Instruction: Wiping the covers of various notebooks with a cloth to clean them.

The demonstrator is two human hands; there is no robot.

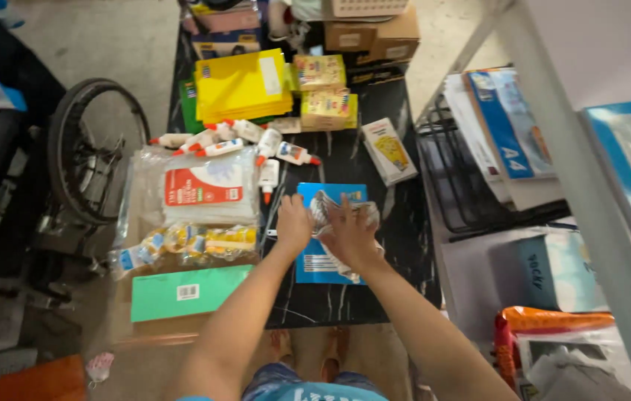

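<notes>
Both the left hand (293,223) and right hand (351,234) are closed on a clear plastic wrapper (324,209), held above a blue packet (315,261) on the bench (404,245).

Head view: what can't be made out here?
- Clear wrapper: contents unreadable, crumpled, covered by right hand and left hand.
- Blue pack: front mostly hidden by both hands.
- Cardboard boxes: cut off by the top edge.
- Glue bottles: labels too small.

Stationery shop or stockroom. Ahead of the hands (323,226), dark counter (345,297) stacked with yellow folder packs (240,85), glue bottles (237,137), boxed goods (388,150); to their right, metal shelving (583,186) holding paper reams (505,122).
</notes>
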